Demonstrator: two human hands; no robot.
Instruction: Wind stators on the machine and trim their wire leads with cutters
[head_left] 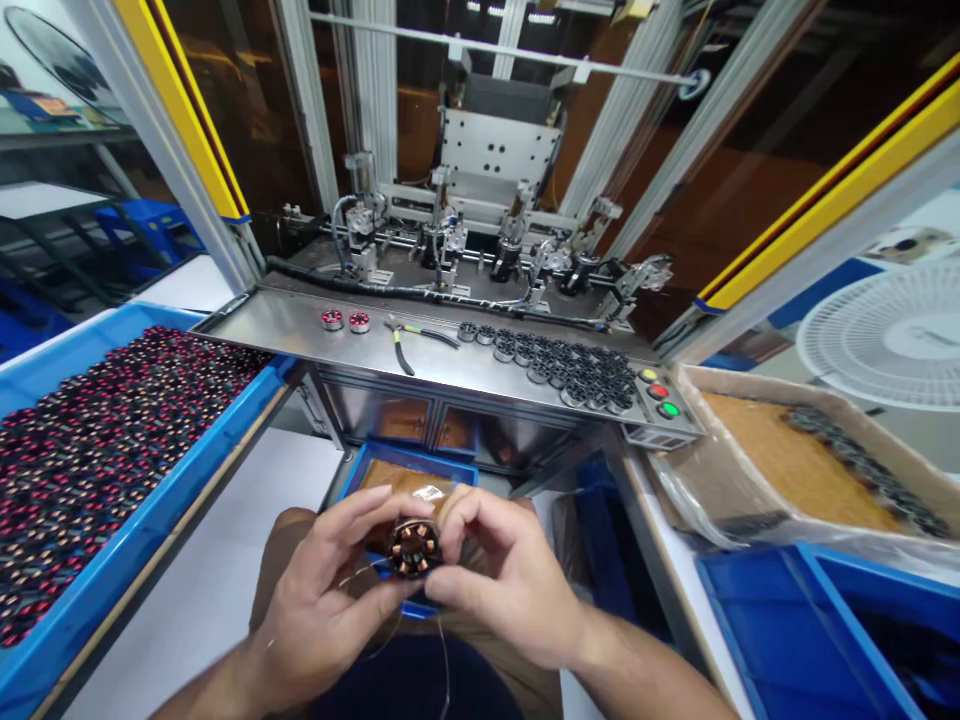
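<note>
Both of my hands hold one wound stator (413,548), a small black ring with copper coils, low in the middle of the view. My left hand (330,585) curls round its left side, fingers closed on it. My right hand (502,580) pinches its right side with thumb and fingers. Thin copper wire ends hang down from the stator toward my lap. Right behind my hands sits a small blue bin (409,470) with a brown lining and a bit of clear plastic.
A big blue tray (172,480) of several wound stators lies at left. The steel shelf (300,325) carries two red-wound stators (346,321), pliers (401,345), several bare black cores (570,365) and three coloured buttons (658,392). A plastic-lined carton (795,455) and blue bins (795,630) stand right.
</note>
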